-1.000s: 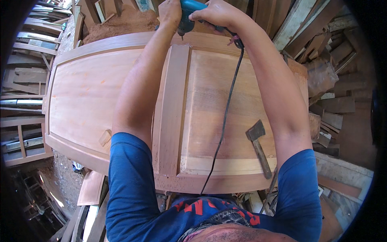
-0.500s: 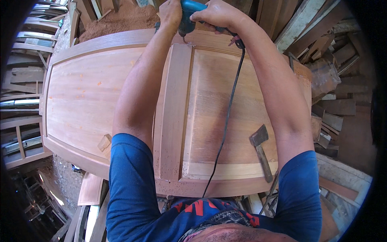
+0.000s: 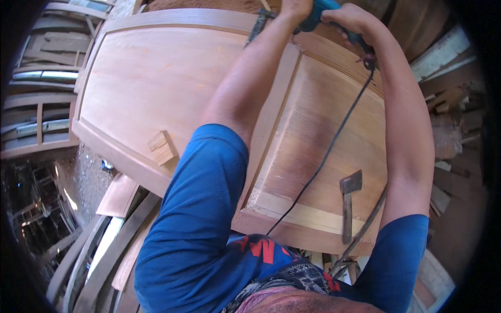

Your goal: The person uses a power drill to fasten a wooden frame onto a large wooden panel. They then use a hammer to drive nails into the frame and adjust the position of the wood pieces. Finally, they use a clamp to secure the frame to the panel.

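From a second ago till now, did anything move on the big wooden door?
Hardly anything moved. Both hands, left hand and right hand, keep gripping the teal power tool at the door's far edge; the whole scene only slid a little in the picture, as the head camera shifted. The black cord, the hatchet and the small wood block lie where they were.

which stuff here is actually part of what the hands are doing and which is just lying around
In use:
- teal power tool, gripped by left hand and right hand
- its black cord
- panelled wooden door under the tool

Lying about:
- hammer on the right panel
- small wood block on the left panel
- scrap wood on the right
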`<action>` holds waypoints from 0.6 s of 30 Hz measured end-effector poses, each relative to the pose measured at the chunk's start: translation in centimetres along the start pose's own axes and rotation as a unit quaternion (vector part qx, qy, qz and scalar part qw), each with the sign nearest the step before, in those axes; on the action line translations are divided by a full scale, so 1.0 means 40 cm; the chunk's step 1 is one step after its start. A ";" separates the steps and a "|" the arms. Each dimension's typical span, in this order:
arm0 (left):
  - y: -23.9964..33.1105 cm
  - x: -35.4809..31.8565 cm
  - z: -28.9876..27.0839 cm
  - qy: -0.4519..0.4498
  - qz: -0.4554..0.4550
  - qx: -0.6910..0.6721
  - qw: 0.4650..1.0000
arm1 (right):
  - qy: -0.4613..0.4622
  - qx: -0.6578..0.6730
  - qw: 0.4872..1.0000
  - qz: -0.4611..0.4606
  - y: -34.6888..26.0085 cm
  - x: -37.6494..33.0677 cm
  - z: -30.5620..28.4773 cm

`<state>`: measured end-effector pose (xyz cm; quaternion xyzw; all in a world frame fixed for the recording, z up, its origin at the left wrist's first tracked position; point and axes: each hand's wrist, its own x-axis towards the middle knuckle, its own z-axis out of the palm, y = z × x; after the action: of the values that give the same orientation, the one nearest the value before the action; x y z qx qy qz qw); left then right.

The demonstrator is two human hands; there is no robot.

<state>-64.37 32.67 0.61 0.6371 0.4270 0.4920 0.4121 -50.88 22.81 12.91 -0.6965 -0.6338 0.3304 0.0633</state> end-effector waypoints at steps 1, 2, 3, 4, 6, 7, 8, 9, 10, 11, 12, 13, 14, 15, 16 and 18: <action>0.033 -0.021 0.018 0.002 -0.031 -0.060 0.998 | 0.000 0.008 1.000 0.004 0.017 -0.009 -0.001; 0.031 -0.026 0.013 0.012 -0.031 -0.073 0.997 | -0.003 0.013 1.000 -0.004 0.011 -0.012 0.001; 0.029 -0.030 0.005 0.020 -0.031 -0.087 0.996 | -0.006 0.020 1.000 -0.011 0.003 -0.009 0.007; 0.019 -0.034 -0.009 0.018 -0.048 -0.095 0.994 | -0.009 0.027 0.999 -0.019 -0.004 -0.004 0.017; 0.009 -0.028 -0.015 0.003 -0.077 -0.126 0.989 | -0.008 0.038 0.999 -0.029 -0.007 0.001 0.020; 0.014 -0.032 -0.006 0.011 -0.084 -0.131 0.988 | -0.006 0.043 0.999 -0.028 0.000 0.003 0.023; 0.031 -0.040 0.004 0.015 -0.092 -0.139 0.986 | 0.000 0.047 0.999 -0.020 0.009 -0.001 0.020; 0.024 -0.035 -0.005 0.027 -0.072 -0.122 0.989 | 0.001 0.050 0.999 -0.016 0.006 -0.005 0.028; 0.016 -0.034 -0.010 0.030 -0.079 -0.111 0.990 | 0.003 0.053 0.999 -0.008 0.003 -0.006 0.028; 0.015 -0.035 -0.007 0.029 -0.076 -0.088 0.993 | 0.007 0.055 0.998 0.003 0.007 -0.010 0.025; 0.015 -0.031 -0.012 0.031 -0.072 -0.062 0.995 | 0.009 0.060 0.998 0.009 0.000 -0.011 0.023; 0.015 -0.026 -0.013 0.033 -0.068 -0.035 0.997 | 0.005 0.059 0.998 0.010 -0.003 -0.014 0.020; -0.001 -0.025 -0.018 0.049 -0.035 -0.012 0.998 | -0.001 0.059 0.998 0.008 -0.009 -0.014 0.024; -0.017 -0.026 -0.012 0.062 -0.001 0.008 0.998 | -0.004 0.058 0.998 0.009 -0.010 -0.018 0.024; -0.032 -0.019 -0.009 0.076 0.032 0.028 0.996 | -0.005 0.088 0.996 0.014 -0.011 -0.021 0.023; -0.033 -0.014 -0.027 0.019 0.003 0.035 0.999 | 0.002 0.065 0.998 0.019 0.002 -0.014 0.028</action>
<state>-65.67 32.64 -0.58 0.6428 0.4500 0.4900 0.3799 -51.43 21.90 12.21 -0.7037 -0.5973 0.3705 0.1039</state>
